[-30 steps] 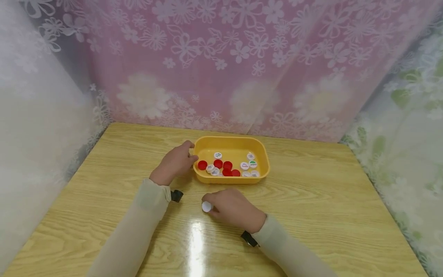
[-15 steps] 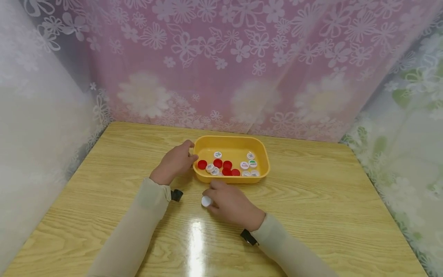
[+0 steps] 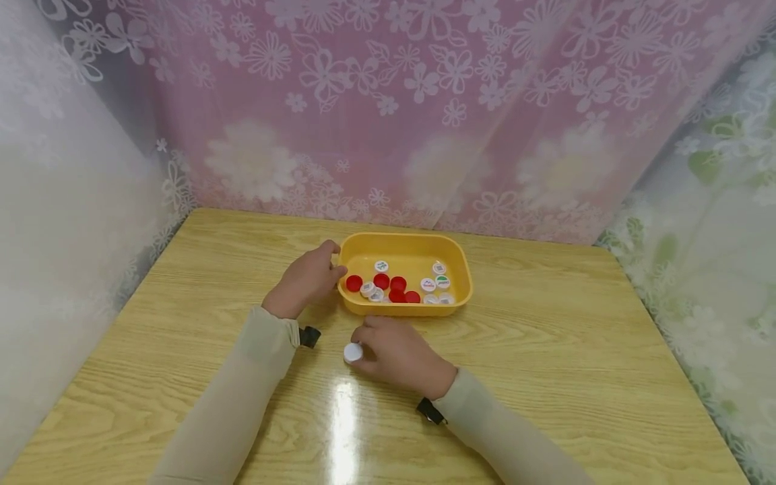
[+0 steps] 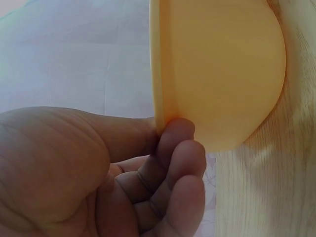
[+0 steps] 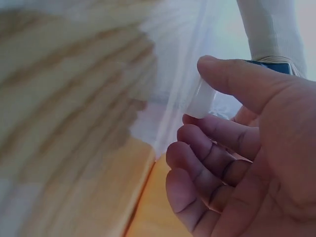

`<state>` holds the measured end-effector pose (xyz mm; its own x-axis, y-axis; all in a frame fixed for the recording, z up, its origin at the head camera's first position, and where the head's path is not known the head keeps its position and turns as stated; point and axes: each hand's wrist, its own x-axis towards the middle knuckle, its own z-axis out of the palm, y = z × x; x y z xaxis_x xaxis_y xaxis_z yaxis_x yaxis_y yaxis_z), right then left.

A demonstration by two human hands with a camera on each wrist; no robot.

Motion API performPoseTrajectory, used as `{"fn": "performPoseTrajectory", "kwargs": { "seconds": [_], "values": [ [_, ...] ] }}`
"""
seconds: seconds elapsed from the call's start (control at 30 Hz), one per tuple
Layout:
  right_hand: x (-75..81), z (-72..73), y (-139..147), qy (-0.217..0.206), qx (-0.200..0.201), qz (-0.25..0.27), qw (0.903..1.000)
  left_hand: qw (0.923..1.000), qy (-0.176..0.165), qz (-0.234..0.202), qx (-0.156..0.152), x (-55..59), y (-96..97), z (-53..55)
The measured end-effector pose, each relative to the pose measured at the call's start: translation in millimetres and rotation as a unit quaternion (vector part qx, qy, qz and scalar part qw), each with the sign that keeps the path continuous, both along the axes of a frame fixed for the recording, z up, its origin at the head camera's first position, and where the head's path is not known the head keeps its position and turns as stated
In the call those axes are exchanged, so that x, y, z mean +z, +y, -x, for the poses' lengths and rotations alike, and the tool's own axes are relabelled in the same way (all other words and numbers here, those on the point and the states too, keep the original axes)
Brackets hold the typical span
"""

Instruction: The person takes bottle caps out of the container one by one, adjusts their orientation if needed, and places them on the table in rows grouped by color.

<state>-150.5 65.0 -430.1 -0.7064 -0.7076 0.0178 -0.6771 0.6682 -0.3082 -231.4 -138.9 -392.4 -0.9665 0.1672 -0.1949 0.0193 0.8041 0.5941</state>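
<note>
A yellow plastic tub (image 3: pixel 405 310) holds several red caps (image 3: pixel 397 283) and white caps (image 3: pixel 442 282), some with printed tops. My left hand (image 3: pixel 307 277) grips the tub's left end; in the left wrist view its thumb and curled fingers (image 4: pixel 186 158) pinch the rim. In front of the tub, my right hand (image 3: pixel 400 356) pinches a white bottle cap (image 3: pixel 353 353) between thumb and index finger, low over the table. The right wrist view has this cap (image 5: pixel 201 99) edge-on, with the other fingers (image 5: pixel 185 158) loosely bent beside it.
The wood-grain table (image 3: pixel 564 377) reaches back to a pink floral curtain (image 3: pixel 364 121). Pale patterned curtains (image 3: pixel 709 236) hang along both sides. Black straps (image 3: pixel 310 337) show at both wrists. A bright light reflection lies on the near tabletop.
My right hand has moved a little toward the tub and then left, carrying the white bottle cap. My left hand stays on the rim. The head view has tilted slightly.
</note>
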Motion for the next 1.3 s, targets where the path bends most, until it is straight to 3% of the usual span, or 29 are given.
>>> {"fn": "performPoseTrajectory", "kwargs": {
  "seconds": [0.3,0.5,0.7,0.87,1.0,1.13,1.3],
  "values": [
    [-6.1,1.2,-1,0.003,0.006,-0.006,1.0000,0.9999,0.001,0.010,-0.006,0.2,-1.2,-2.0],
    [-2.8,-0.1,-2,0.006,0.016,-0.010,0.9998,0.9993,0.002,0.026,-0.028,3.7,-4.0,-3.0],
    [-4.0,-0.7,1,0.021,0.032,-0.035,0.9986,0.9993,-0.009,0.007,-0.036,5.9,-5.2,-4.7],
    [9.5,-1.2,7,0.000,0.017,-0.028,0.9995,0.9985,-0.008,0.005,-0.054,4.3,-6.8,-5.8],
    [30.5,3.7,21,0.008,-0.010,-0.004,0.9999,0.9974,-0.008,0.004,-0.071,4.1,-5.4,-6.3],
    [62.6,25.0,43,0.031,-0.040,0.007,0.9987,0.9971,-0.017,0.009,-0.074,5.0,-3.2,-6.5],
    [90.0,82.5,71,0.031,-0.095,-0.043,0.9940,0.9973,-0.035,0.017,-0.062,6.4,-3.3,-6.0]
  ]
}}
